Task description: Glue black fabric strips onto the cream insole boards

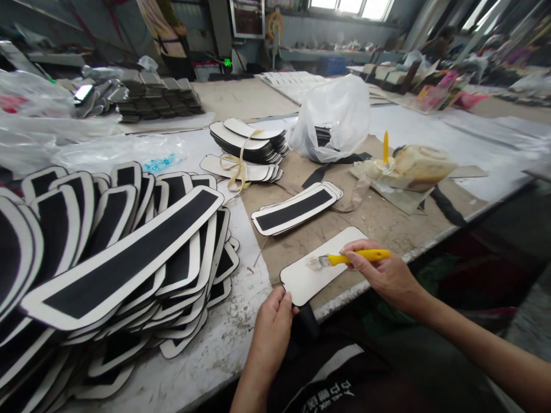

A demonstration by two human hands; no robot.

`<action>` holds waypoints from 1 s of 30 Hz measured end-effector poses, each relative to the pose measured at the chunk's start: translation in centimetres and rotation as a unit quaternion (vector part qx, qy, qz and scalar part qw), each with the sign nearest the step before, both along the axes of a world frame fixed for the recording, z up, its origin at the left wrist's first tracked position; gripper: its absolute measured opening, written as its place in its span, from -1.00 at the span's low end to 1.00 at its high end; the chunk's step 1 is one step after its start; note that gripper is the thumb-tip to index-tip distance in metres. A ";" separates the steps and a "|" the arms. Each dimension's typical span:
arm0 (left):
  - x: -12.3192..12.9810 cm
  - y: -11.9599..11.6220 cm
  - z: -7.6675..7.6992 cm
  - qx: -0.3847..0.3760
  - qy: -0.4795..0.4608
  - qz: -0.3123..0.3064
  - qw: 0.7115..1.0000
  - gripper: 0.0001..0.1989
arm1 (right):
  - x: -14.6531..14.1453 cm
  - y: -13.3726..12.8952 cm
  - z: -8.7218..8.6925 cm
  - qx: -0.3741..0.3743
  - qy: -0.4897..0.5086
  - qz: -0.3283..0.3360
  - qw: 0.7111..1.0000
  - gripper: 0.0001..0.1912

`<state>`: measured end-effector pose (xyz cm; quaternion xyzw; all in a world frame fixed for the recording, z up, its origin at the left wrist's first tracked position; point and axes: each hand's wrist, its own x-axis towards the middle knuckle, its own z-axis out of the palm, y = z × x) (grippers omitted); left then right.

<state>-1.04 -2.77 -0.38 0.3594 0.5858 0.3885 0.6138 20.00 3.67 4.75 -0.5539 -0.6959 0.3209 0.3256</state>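
Observation:
A white rounded panel (316, 278) with a thin dark edge lies on brown paper at the table's front edge. My left hand (275, 321) pinches its near left corner. In my right hand (379, 272) is a yellow-handled paintbrush (357, 256), its pale bristles resting on the panel's face. Just beyond lies a short stack of white panels (297, 211), the top one bearing a black strip. Farther right, a yellowed, crusted plastic container (417, 166) sits on a stained sheet, with a yellow pointed stick or handle (385, 146) upright beside it.
At left, a large heap of black-and-white panels (129, 258) covers the table. Panel bundles tied with a cream ribbon (241, 166) and a white plastic bag (333, 117) stand behind. Dark stacked pieces (155, 97) lie farther back. A person (166, 28) stands beyond the table.

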 end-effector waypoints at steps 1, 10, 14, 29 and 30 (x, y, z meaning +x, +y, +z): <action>0.0 0.0 -0.1 0.001 0.003 0.004 1.000 -0.73 | 0.3 0.0 0.1 0.016 -0.010 -0.010 1.000 -0.75; 0.2 0.0 -0.1 0.007 0.050 0.021 0.998 -0.71 | 0.7 -0.6 -0.2 0.027 -0.007 0.035 0.999 -0.80; 0.2 -0.2 -0.6 0.009 0.063 0.026 0.998 -0.71 | 4.3 0.7 -0.5 0.124 -0.100 -0.002 0.987 -0.88; 0.4 0.1 -0.5 -0.012 0.085 0.018 0.996 -0.65 | -0.1 -3.4 0.8 0.063 0.099 0.118 0.986 -0.87; 0.4 0.2 -0.3 -0.004 0.103 0.020 0.994 -0.65 | 0.3 -3.3 1.1 0.040 0.120 0.080 0.989 -0.84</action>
